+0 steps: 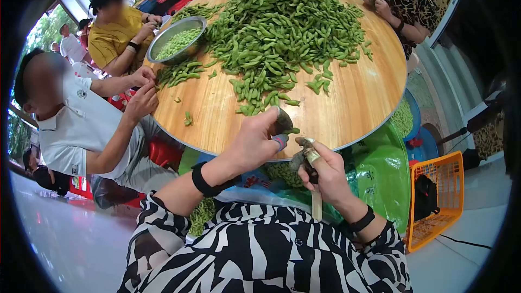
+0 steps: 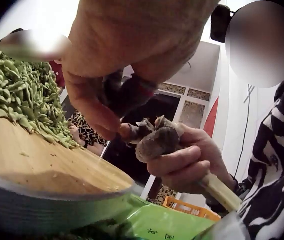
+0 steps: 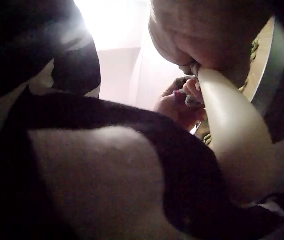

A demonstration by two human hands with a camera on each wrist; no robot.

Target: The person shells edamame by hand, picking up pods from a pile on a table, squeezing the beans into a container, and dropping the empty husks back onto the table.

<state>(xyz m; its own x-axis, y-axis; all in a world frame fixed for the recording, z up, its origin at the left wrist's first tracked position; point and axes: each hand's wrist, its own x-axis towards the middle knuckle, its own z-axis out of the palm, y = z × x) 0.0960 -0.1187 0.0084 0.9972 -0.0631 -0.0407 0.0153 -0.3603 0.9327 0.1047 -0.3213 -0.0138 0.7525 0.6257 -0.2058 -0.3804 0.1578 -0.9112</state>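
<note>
My left hand (image 1: 252, 138), with dark covers on thumb and index finger, is over the near table edge. A green soybean pod (image 1: 293, 130) shows between its thumb and index tips. In the left wrist view this hand (image 2: 117, 60) reaches down from above, its pod hidden. Just to its right, my right hand (image 1: 328, 176) has dark, taped finger covers (image 1: 307, 154) and curls round a pale, smooth, stick-like thing (image 1: 317, 205). In the right wrist view the pale thing (image 3: 229, 120) looks long, widening away from the fingers; its kind does not show.
A large heap of soybean pods (image 1: 287, 27) covers the round wooden table (image 1: 211, 106). A metal bowl (image 1: 203, 26) of shelled beans stands at left. Several people sit around. Below are a green plastic sheet (image 1: 388, 171), an orange crate (image 1: 458, 176) and a blue tub (image 1: 415, 111).
</note>
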